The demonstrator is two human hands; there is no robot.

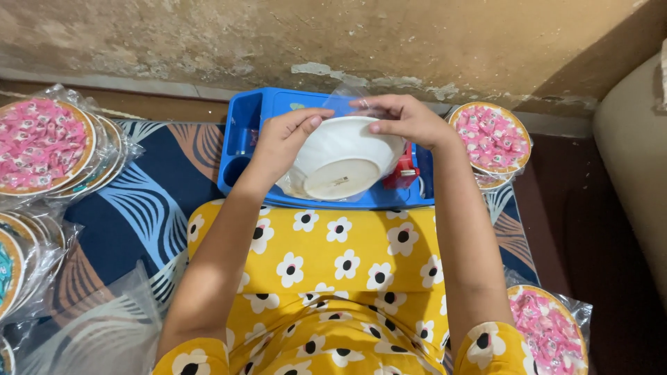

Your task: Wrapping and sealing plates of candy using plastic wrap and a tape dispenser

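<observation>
Both hands hold a white bowl [342,156] tipped up over the blue tray [244,111], its bottom facing near. The left hand [285,139] grips its left rim. The right hand [406,119] pinches the clear plastic bag [342,97] at the far rim.

Hemmed in over the blue tray [250,114]: left hand [281,139] at 9 o'clock and right hand [410,119] at 3 o'clock of the white bowl [340,156], clear bag [344,97] at 12, red tape holder [403,173] close at 4 o'clock. Open at 6 o'clock across the yellow lap [333,264], and at 9 o'clock over the patterned mat [153,201]. Blocked further out by plate stacks at 9 o'clock [42,142], 3 o'clock [492,135] and 5 o'clock [549,330], wall [347,35] at 12.
</observation>
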